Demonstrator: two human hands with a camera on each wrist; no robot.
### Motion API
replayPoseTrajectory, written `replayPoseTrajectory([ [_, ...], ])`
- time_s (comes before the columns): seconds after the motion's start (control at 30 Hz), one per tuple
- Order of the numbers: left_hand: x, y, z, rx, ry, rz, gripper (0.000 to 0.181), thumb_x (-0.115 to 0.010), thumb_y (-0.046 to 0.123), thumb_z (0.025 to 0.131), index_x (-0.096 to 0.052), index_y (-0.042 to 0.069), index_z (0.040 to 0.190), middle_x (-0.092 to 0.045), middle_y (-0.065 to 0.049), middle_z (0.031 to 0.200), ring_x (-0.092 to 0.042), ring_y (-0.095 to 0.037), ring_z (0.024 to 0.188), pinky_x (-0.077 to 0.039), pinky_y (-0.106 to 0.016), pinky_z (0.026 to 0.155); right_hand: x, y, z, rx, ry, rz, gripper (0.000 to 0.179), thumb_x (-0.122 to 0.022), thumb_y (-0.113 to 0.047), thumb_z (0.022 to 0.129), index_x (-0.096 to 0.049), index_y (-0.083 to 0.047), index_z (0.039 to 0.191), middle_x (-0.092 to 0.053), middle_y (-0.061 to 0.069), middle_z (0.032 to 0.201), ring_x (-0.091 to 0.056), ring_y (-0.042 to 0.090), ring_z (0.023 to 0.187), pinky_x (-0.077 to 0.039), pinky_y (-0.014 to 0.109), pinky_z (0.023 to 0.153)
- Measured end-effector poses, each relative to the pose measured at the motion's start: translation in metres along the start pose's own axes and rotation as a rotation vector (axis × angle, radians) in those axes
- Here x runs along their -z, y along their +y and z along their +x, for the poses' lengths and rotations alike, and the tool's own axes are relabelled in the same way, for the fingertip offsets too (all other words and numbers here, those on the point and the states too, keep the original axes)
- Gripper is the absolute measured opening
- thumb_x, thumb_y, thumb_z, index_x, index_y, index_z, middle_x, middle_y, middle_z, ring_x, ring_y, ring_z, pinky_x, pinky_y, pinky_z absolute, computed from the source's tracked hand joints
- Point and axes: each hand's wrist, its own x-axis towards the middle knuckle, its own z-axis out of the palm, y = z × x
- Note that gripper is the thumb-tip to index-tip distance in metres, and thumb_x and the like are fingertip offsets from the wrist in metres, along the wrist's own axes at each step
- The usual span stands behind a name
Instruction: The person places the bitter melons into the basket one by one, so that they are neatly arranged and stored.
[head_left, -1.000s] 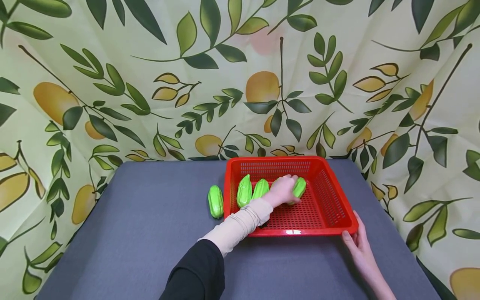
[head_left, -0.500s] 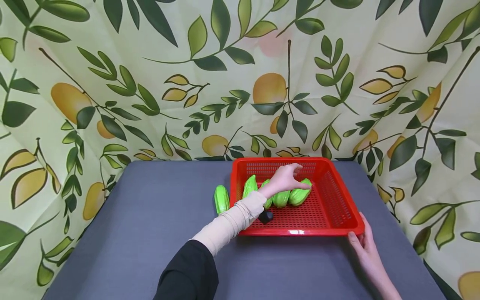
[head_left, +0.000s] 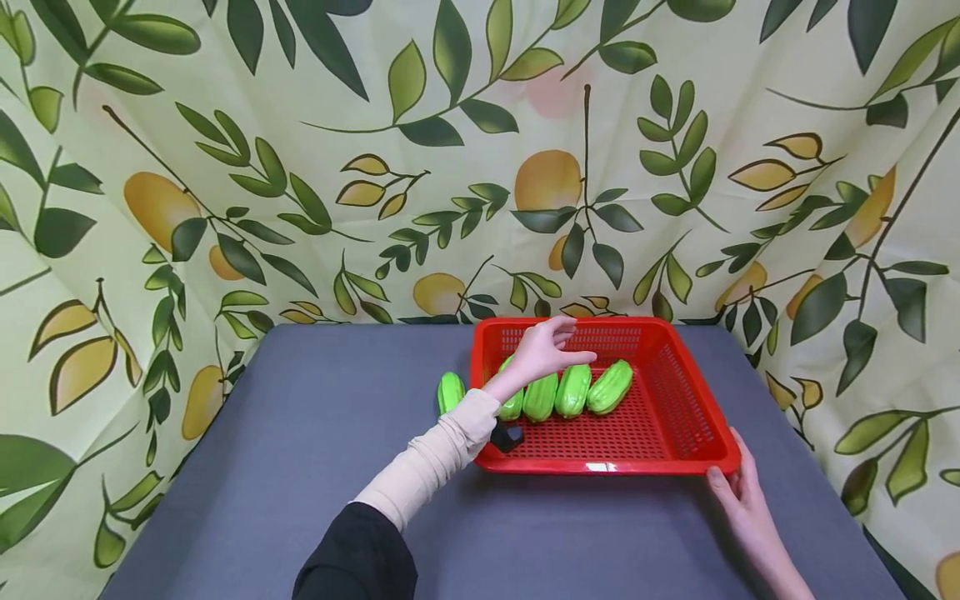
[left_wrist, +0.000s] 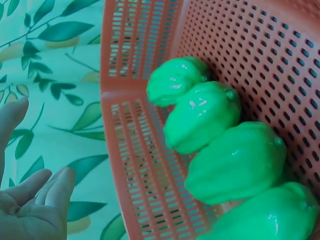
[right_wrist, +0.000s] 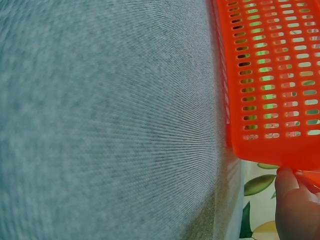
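My left hand [head_left: 543, 350] is raised over the left part of a red plastic basket [head_left: 600, 465], with nothing in its spread fingers. Below and beside it, several glossy, ridged green fruits lie in a row inside, the rightmost fruit [head_left: 611, 387] slanting. The left wrist view shows those fruits side by side, including a large one [left_wrist: 237, 162], apart from the hand. Outside the basket's left wall, another green fruit [head_left: 451, 392] rests on the table, partly hidden by the wrist. My right hand [head_left: 742, 496] grips the basket's near right corner, thumb in front and fingers round the side.
Grey-blue cloth covers the table [head_left: 360, 375]. A leaf-and-fruit patterned curtain [head_left: 450, 208] hangs behind and along the sides. A black device [head_left: 506, 435] sits on the left wrist, over the basket's near left corner.
My left hand has let go of the rightmost fruit in the basket, lifted and moved left with its fingers spread. The right hand keeps its hold on the corner. The head view has shifted slightly.
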Motion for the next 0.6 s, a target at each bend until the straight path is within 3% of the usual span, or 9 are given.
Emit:
replayPoseTrajectory([
  [0.27,0.015,0.001,-0.011,-0.005,0.025,-0.101,0.061,-0.076,0.022,0.08,-0.052,0.003,0.133,-0.053,-0.013,0.137,-0.053,-0.026,0.126,-0.048,-0.03,0.101,0.001,0.003,0.0,-0.002,-0.004,-0.011,0.069,-0.043,-0.004,0.098,-0.001,-0.009,0.153,-0.029,-0.025,0.135,-0.041,-0.022,0.11,-0.04,-0.004,0.082],
  [0.6,0.039,-0.005,-0.035,-0.029,0.084,-0.177,0.062,-0.076,0.019,0.081,-0.049,0.004,0.135,-0.052,-0.019,0.137,-0.051,-0.029,0.128,-0.045,-0.034,0.104,0.001,0.002,0.0,-0.005,-0.002,0.02,0.069,-0.043,-0.004,0.099,-0.001,-0.01,0.153,-0.029,-0.024,0.135,-0.041,-0.021,0.111,-0.04,-0.004,0.083],
])
